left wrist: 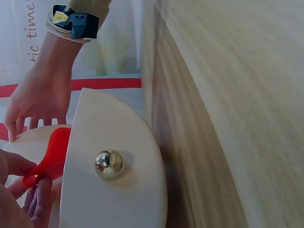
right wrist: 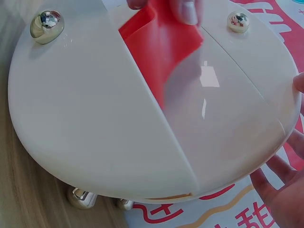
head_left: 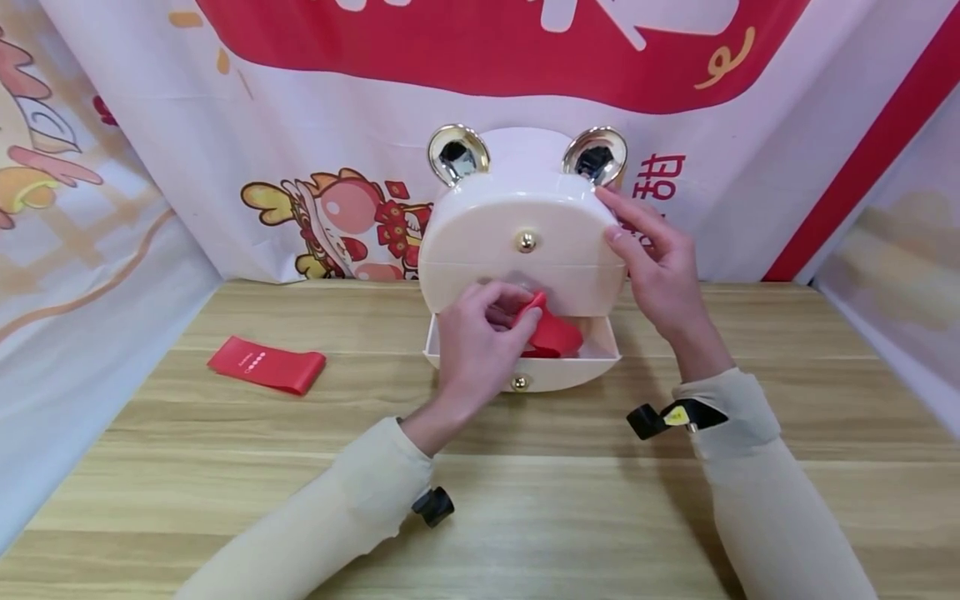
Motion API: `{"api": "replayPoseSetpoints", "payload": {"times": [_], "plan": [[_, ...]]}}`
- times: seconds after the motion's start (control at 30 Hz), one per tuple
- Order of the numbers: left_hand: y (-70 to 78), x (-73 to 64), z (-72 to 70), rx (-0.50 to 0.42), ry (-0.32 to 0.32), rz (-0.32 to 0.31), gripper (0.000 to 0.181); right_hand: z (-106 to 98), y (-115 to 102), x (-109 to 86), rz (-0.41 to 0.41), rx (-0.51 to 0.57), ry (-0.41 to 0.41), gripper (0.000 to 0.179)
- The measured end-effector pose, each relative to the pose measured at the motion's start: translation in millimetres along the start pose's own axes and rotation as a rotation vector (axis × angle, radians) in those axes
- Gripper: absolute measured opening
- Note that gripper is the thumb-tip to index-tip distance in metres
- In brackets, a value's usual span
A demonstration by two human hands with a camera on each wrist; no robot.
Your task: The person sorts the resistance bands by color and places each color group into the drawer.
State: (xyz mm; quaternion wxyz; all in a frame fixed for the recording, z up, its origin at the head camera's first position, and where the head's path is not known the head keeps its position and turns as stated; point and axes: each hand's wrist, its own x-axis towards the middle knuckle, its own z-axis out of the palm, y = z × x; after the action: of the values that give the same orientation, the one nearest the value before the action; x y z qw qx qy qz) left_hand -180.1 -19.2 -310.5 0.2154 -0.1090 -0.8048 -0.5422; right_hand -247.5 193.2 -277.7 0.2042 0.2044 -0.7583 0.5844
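A white storage box point(head_left: 480, 225) with two round gold-rimmed ears stands on the table, its lower drawer point(head_left: 558, 375) pulled out. My left hand point(head_left: 480, 346) is over that drawer and pinches a red resistance band point(head_left: 558, 335) between thumb and fingers. The band's lower part hangs into the drawer, behind the front with its gold knob point(left wrist: 109, 165). My right hand point(head_left: 663, 271) rests against the box's upper right side, fingertips just below the right ear. The right wrist view shows its fingers point(right wrist: 280, 167) spread along the box's curved edge. The drawer's floor is mostly hidden.
Another red resistance band point(head_left: 266, 365), with white dots printed on it, lies flat on the wooden table point(head_left: 360, 500) left of the box. Close behind the box hangs a printed red and white cloth point(head_left: 337, 108); cloth also borders the table at both sides.
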Motion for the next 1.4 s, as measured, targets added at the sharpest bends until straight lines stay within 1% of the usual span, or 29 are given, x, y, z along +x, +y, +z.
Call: {"api": "replayPoseSetpoints", "payload": {"times": [0.1,0.23,0.4,0.63,0.73,0.83,0.97,1.07,1.2,1.3,1.4], "plan": [[-3.8,-1.0,-4.1,0.023,-0.006,0.016,0.012,0,0,0.7,-0.003,0.009,-0.001,0.040],[-8.7,-2.6,-10.3,0.083,-0.043,0.019,0.012,0,1,1.0,-0.004,0.017,0.003,0.040],[-15.1,-3.6,-18.0,0.156,-0.088,0.005,0.011,0,1,1.1,-0.004,0.012,0.002,0.040],[-20.9,-3.2,-27.9,0.234,-0.103,-0.026,0.016,-1,0,1.1,0.002,0.003,-0.002,0.040],[-21.7,-2.8,-33.2,0.252,-0.104,-0.039,0.019,-1,0,0.7,0.001,0.003,-0.004,0.040],[-23.5,-1.4,-40.4,0.249,-0.088,-0.048,0.017,-1,1,0.5,-0.003,0.008,-0.006,0.040],[-28.0,0.9,-53.2,0.245,-0.060,-0.047,0.014,0,2,1.2,-0.010,0.012,-0.006,0.040],[-31.8,0.9,-64.3,0.252,-0.056,-0.055,0.015,0,1,1.6,-0.012,0.008,-0.005,0.040],[-37.5,-0.6,-80.9,0.256,-0.088,-0.076,0.018,0,1,1.0,-0.006,-0.004,-0.004,0.040],[-42.7,-0.9,-95.0,0.260,-0.116,-0.079,0.020,0,1,0.3,-0.004,-0.009,-0.004,0.040],[-47.5,-1.8,-110.7,0.284,-0.126,-0.077,0.021,0,1,-0.1,-0.006,-0.009,-0.003,0.040]]}}
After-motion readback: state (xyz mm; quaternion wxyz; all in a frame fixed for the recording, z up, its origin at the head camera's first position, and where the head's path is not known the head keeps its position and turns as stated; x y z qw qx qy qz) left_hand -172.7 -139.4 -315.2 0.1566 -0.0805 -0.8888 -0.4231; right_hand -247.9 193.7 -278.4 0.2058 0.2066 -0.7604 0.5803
